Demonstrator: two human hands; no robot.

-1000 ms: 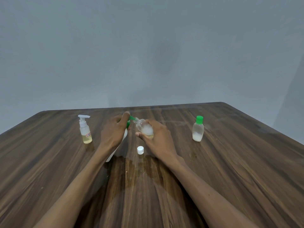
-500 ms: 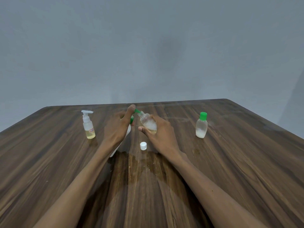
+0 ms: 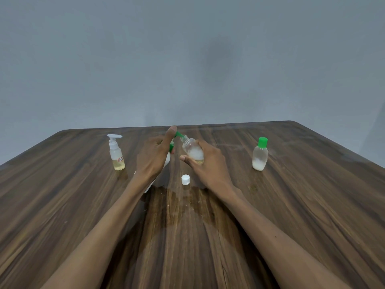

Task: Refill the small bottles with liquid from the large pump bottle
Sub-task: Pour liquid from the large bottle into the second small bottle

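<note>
Refilling stands at the dispensing step, as we judge it: our right hand (image 3: pixel 205 163) curls round the small clear plastic bottle (image 3: pixel 192 151) and tilts it so that its open neck meets the green spout (image 3: pixel 178 134) of the large white pump bottle (image 3: pixel 167 161). Our left hand (image 3: pixel 153 157) wraps the pump bottle's upper part, thumb raised over the pump head, a position that in our judgement serves to press liquid across. The pump bottle's body is mostly hidden behind this hand. The small white round cap (image 3: pixel 185 180) lies on the brown wood-grain surface (image 3: pixel 302 205) just in front of both hands, presumably removed to free the neck. A small clear spray bottle with yellowish liquid (image 3: pixel 116 152) stands to the left; a clear bottle with a green cap (image 3: pixel 260 154) stands well to the right. Neither obstructs us. A wet patch (image 3: pixel 183 205) marks the surface nearby.
</note>
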